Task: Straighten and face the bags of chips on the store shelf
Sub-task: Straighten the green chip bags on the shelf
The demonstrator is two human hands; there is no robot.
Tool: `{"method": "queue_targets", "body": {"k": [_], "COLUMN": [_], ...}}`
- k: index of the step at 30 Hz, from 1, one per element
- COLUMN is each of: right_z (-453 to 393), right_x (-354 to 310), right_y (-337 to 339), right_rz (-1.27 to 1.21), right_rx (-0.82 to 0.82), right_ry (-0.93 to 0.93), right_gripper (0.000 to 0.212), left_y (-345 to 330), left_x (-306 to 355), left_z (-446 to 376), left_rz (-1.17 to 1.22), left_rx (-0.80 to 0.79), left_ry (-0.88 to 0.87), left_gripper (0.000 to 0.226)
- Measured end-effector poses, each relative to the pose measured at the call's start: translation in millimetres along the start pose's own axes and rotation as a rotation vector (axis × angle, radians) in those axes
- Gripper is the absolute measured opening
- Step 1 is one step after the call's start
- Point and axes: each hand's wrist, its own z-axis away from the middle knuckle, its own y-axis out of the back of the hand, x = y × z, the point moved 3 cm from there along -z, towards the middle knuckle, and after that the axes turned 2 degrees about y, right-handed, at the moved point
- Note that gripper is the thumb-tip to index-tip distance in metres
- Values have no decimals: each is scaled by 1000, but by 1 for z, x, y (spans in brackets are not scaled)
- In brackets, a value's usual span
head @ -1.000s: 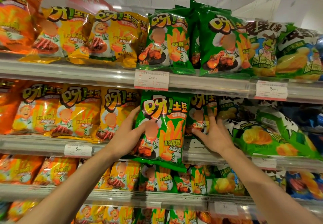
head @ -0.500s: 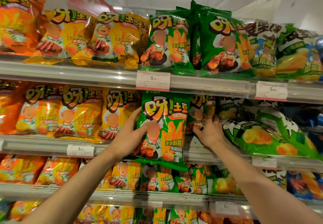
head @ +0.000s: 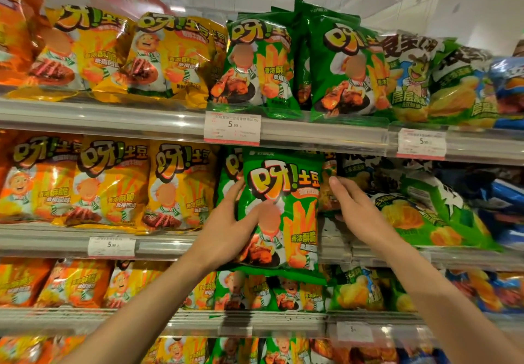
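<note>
A glossy green foil bag of chips (head: 282, 210), printed with a yellow-and-red logo, a cartoon chef, orange fries and a plate of roast chicken, stands upright and faces forward, in front of the middle store shelf (head: 170, 246), its bottom edge hanging below the shelf's front rail. Behind it and to its left, another green bag (head: 229, 176) of the same print peeks out. Further left along the same shelf, three yellow foil bags (head: 113, 185) with the same chef design stand side by side, faces forward, slightly overlapping.
</note>
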Motion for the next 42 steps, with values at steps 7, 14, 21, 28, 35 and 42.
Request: {"method": "queue_targets", "body": {"k": [7, 14, 21, 28, 35, 42], "right_z": [24, 9, -34, -36, -3, -13], "right_x": [19, 24, 12, 38, 36, 38], "right_y": [2, 11, 12, -20, -40, -47], "right_rz": [-142, -217, -75, 179, 384, 645], "right_rx": [-58, 116, 139, 251, 238, 348], "right_ry": [-60, -73, -4, 36, 224, 225], "right_gripper": [108, 73, 64, 71, 92, 104], "left_y": [-55, -38, -9, -10, -13, -6], "left_x": [28, 19, -21, -38, -41, -42], "left_z": [-25, -30, -42, -47, -48, -48], "left_rz": [-17, -285, -1011, -1007, -964, -969], "left_rx": [-32, 53, 227, 207, 190, 201], "left_ry": [-9, -183, -395, -472, -430, -489], "left_gripper": [82, 62, 59, 64, 65, 63]}}
